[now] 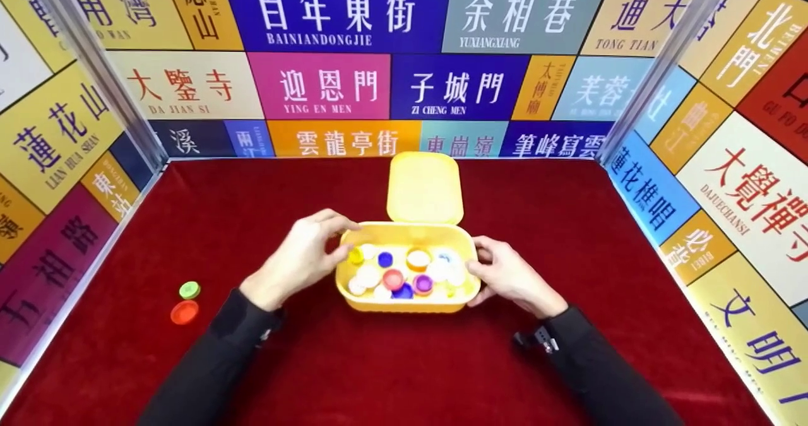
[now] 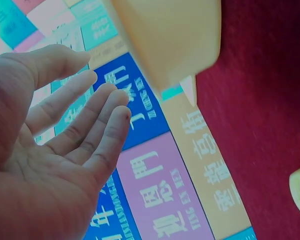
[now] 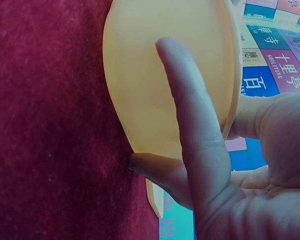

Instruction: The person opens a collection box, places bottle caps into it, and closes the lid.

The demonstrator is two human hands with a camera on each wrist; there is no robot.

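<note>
A yellow plastic box point(image 1: 404, 307) sits on the red cloth with its lid point(image 1: 425, 187) folded back behind it. Inside lie several round caps, among them a red cap point(image 1: 392, 279), a purple cap point(image 1: 423, 283) and a yellow cap point(image 1: 356, 255). My left hand point(image 1: 309, 249) is at the box's left rim, fingers relaxed and spread, holding nothing; the left wrist view shows the palm with loosely bent fingers. At the other end my right hand point(image 1: 510, 271) grips the box's wall, fingers against the outside point(image 3: 190, 105) and thumb reaching behind the rim.
On the cloth to the left lie a green cap point(image 1: 189, 289) and a red-orange cap point(image 1: 184, 312). Panels printed with place names point(image 1: 319, 86) stand around the back and both sides of the red cloth point(image 1: 391, 369).
</note>
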